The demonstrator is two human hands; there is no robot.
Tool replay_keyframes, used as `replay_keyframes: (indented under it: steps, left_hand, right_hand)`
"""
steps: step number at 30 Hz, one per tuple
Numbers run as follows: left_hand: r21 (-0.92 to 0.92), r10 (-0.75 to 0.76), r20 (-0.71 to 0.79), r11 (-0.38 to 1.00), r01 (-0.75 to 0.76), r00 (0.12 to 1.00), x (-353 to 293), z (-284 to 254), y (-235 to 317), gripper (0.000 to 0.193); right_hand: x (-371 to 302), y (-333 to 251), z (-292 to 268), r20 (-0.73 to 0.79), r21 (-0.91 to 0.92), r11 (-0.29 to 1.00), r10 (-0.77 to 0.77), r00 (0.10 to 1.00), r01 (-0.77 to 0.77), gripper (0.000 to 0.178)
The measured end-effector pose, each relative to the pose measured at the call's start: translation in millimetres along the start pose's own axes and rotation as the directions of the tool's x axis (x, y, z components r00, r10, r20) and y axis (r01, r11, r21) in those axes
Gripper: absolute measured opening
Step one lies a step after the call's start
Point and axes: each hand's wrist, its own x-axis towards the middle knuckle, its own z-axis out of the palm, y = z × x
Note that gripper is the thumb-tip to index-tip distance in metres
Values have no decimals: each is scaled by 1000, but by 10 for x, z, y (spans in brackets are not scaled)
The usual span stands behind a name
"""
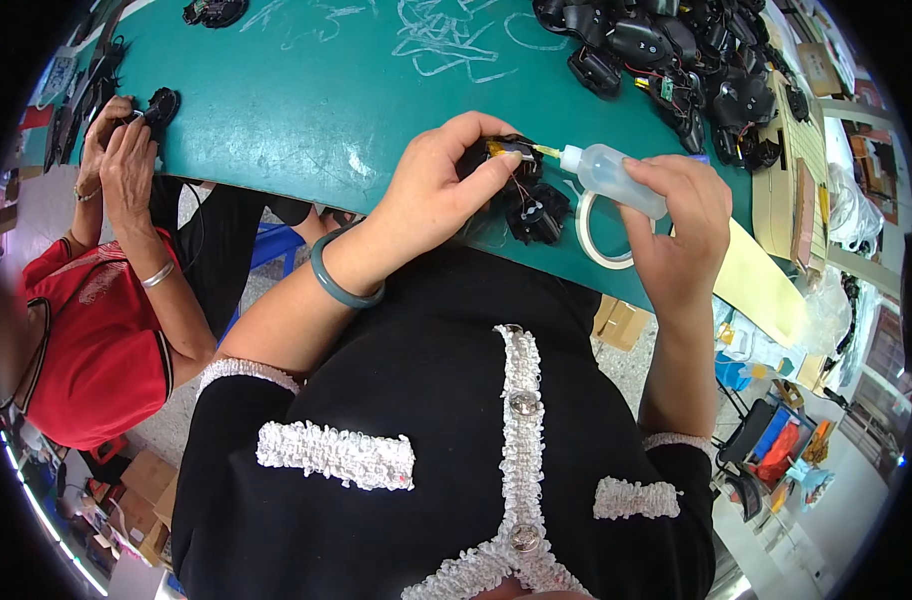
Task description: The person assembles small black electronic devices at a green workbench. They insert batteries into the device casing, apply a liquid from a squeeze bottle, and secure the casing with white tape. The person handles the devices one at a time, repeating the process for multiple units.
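Observation:
My left hand (454, 178) is closed around a small black plastic part (519, 141) with a bit of yellow on it, its thumb pressing the near side. Below that part, a second black piece (538, 214) rests by the table's near edge, with thin red wire between the two. In my right hand (684, 205) is a translucent squeeze bottle (616, 178) with a white cap, tilted so its thin yellowish nozzle (546, 151) meets or nearly meets the part. Whether the tip touches, I cannot tell.
A white tape roll (584, 232) lies beside the bottle on the green table (306, 110). Black plastic housings with wires (666, 60) pile up at the far right, near a beige box (776, 200). To the left, a co-worker's hands (126, 160) handle a black part.

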Motion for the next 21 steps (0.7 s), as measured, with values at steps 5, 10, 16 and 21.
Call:
replay_keyframes:
  steps: [5,10,16,21]
  left_hand:
    - [-26,-72,8,997,72,997,-15,-29,67,24]
    - [-36,-105,23,994,106,994,-5,-34,59,24]
    - [-32,-103,13,994,103,995,-15,-36,72,24]
    - [-46,-104,22,993,104,994,-10,-34,58,25]
  right_hand:
    - [-137,102,3,-20,103,989,113,993,-110,34]
    - [-224,110,39,-10,127,978,167,986,-165,34]
    - [-227,92,88,-22,123,978,170,985,-166,35]
    - [-256,106,54,-13,119,975,193,981,-190,32]
